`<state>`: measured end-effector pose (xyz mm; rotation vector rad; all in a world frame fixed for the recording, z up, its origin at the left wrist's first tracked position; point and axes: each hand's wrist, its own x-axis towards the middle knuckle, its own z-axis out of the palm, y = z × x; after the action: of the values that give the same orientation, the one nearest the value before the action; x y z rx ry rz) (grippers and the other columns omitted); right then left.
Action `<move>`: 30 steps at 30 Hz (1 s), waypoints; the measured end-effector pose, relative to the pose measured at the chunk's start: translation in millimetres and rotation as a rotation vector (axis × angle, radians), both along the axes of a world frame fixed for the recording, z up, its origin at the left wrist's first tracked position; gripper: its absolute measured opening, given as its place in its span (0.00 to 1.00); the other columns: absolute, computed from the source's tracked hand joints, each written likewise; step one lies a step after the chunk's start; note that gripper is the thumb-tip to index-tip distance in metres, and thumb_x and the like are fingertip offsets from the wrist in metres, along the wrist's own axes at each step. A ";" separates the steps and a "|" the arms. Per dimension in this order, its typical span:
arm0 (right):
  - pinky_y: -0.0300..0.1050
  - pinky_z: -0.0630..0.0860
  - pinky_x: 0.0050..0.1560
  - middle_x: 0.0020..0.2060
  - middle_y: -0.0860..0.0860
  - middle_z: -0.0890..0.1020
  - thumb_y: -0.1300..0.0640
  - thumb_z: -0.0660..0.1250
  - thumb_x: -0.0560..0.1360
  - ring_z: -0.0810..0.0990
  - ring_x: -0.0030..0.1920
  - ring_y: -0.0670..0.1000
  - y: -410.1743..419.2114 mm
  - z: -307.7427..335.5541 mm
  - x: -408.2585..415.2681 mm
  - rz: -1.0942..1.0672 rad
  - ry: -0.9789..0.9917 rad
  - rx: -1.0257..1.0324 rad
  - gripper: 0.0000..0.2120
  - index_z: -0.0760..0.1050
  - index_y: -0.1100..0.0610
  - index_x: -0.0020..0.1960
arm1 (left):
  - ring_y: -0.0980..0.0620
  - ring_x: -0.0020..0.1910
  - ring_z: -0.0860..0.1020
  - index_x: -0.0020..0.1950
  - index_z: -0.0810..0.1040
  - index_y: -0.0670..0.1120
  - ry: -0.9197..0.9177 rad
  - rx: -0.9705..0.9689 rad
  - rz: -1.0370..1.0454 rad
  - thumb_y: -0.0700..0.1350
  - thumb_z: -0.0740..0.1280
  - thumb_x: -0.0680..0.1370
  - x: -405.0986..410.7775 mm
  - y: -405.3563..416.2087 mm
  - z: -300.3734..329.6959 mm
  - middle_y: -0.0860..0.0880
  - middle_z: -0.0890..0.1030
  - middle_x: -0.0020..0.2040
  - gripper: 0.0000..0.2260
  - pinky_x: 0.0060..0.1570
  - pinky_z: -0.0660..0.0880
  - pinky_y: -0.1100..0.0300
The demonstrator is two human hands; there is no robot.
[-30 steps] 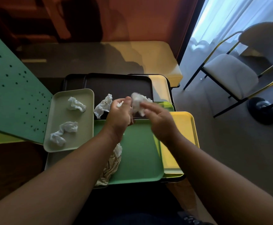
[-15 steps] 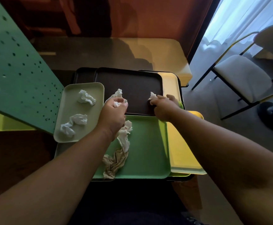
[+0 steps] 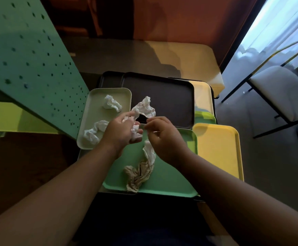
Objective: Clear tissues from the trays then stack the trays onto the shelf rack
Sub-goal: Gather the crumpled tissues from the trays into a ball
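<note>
My left hand (image 3: 121, 129) holds a wad of crumpled white tissues (image 3: 135, 129) over the near edge of the dark brown tray (image 3: 171, 96). A long strip of tissue (image 3: 143, 169) hangs from that wad onto the green tray (image 3: 171, 176). My right hand (image 3: 164, 137) hovers beside it with fingers loosely curled, holding nothing that I can see. Another tissue (image 3: 145, 108) lies on the brown tray just beyond my fingers. The pale green tray (image 3: 95, 100) at the left carries two crumpled tissues (image 3: 111, 103), (image 3: 93, 133). A yellow tray (image 3: 219, 150) lies at the right.
A green perforated shelf panel (image 3: 29, 64) stands at the left, close to the pale tray. More trays lie under the top ones. A white-seated chair (image 3: 283, 91) stands on the floor at the right. A beige bench (image 3: 185, 59) is behind the trays.
My right hand has drawn back from the brown tray's right side to my left hand and its tissue is now in the left hand's wad.
</note>
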<state>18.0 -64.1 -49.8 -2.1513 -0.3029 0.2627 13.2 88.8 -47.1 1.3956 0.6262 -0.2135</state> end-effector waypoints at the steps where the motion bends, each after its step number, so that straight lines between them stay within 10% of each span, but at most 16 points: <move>1: 0.50 0.78 0.61 0.62 0.51 0.76 0.60 0.70 0.76 0.78 0.59 0.51 -3.5 -5.9 -0.6 0.070 -0.018 -0.146 0.13 0.80 0.56 0.60 | 0.47 0.41 0.81 0.56 0.78 0.51 0.002 0.009 0.012 0.39 0.59 0.82 -3.1 2.8 -2.2 0.42 0.80 0.50 0.11 0.36 0.81 0.52; 4: 0.52 0.77 0.58 0.66 0.51 0.75 0.49 0.70 0.76 0.74 0.65 0.54 -10.9 -22.5 0.4 0.300 0.068 -0.599 0.21 0.75 0.46 0.69 | 0.51 0.35 0.76 0.59 0.80 0.48 -0.019 0.082 0.007 0.36 0.59 0.80 -11.7 6.1 -5.8 0.45 0.79 0.44 0.14 0.25 0.74 0.61; 7: 0.49 0.78 0.50 0.57 0.53 0.79 0.54 0.64 0.80 0.79 0.56 0.57 -13.6 -33.1 6.5 0.226 0.062 -0.639 0.12 0.80 0.50 0.61 | 0.53 0.30 0.73 0.53 0.81 0.48 -0.057 0.159 -0.018 0.38 0.62 0.79 -19.3 5.3 -9.0 0.46 0.77 0.38 0.10 0.23 0.68 0.63; 10: 0.46 0.75 0.46 0.49 0.53 0.81 0.57 0.65 0.80 0.80 0.48 0.55 -7.5 -29.1 7.6 0.049 -0.017 -0.415 0.07 0.80 0.54 0.55 | 0.51 0.30 0.72 0.50 0.81 0.50 -0.086 0.203 -0.049 0.47 0.69 0.78 -25.8 6.4 -10.8 0.47 0.77 0.34 0.03 0.25 0.69 0.62; 13: 0.42 0.76 0.41 0.40 0.48 0.82 0.58 0.70 0.78 0.79 0.38 0.47 14.5 -6.8 -6.3 -0.056 0.020 0.029 0.04 0.78 0.53 0.53 | 0.51 0.31 0.73 0.53 0.79 0.48 -0.008 0.169 -0.122 0.59 0.64 0.79 -27.7 4.4 -5.8 0.46 0.79 0.37 0.15 0.26 0.68 0.62; 18: 0.51 0.82 0.51 0.48 0.51 0.85 0.61 0.69 0.76 0.84 0.46 0.51 34.0 -5.1 -25.1 -0.023 0.211 0.253 0.16 0.72 0.52 0.62 | 0.50 0.32 0.73 0.53 0.80 0.47 0.030 0.069 -0.096 0.52 0.60 0.82 -32.5 8.4 1.5 0.42 0.78 0.41 0.13 0.28 0.68 0.62; 25: 0.52 0.79 0.54 0.63 0.52 0.76 0.46 0.65 0.76 0.78 0.60 0.56 3.5 -33.1 -46.6 0.380 0.129 -0.720 0.25 0.68 0.47 0.72 | 0.51 0.40 0.79 0.62 0.79 0.49 -0.019 0.088 0.045 0.35 0.60 0.82 -32.5 32.7 -4.4 0.49 0.83 0.49 0.15 0.25 0.74 0.63; 30: 0.49 0.79 0.45 0.51 0.52 0.80 0.57 0.63 0.78 0.81 0.50 0.58 4.8 -43.7 -38.9 0.256 0.053 -0.635 0.09 0.77 0.50 0.56 | 0.51 0.38 0.77 0.57 0.82 0.50 -0.053 0.164 0.094 0.40 0.61 0.82 -28.0 36.9 -8.0 0.48 0.81 0.43 0.11 0.29 0.74 0.62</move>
<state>-20.8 -59.3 -93.5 -2.7206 -0.5184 0.6300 -14.9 125.6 -55.1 1.5201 0.6753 -0.0505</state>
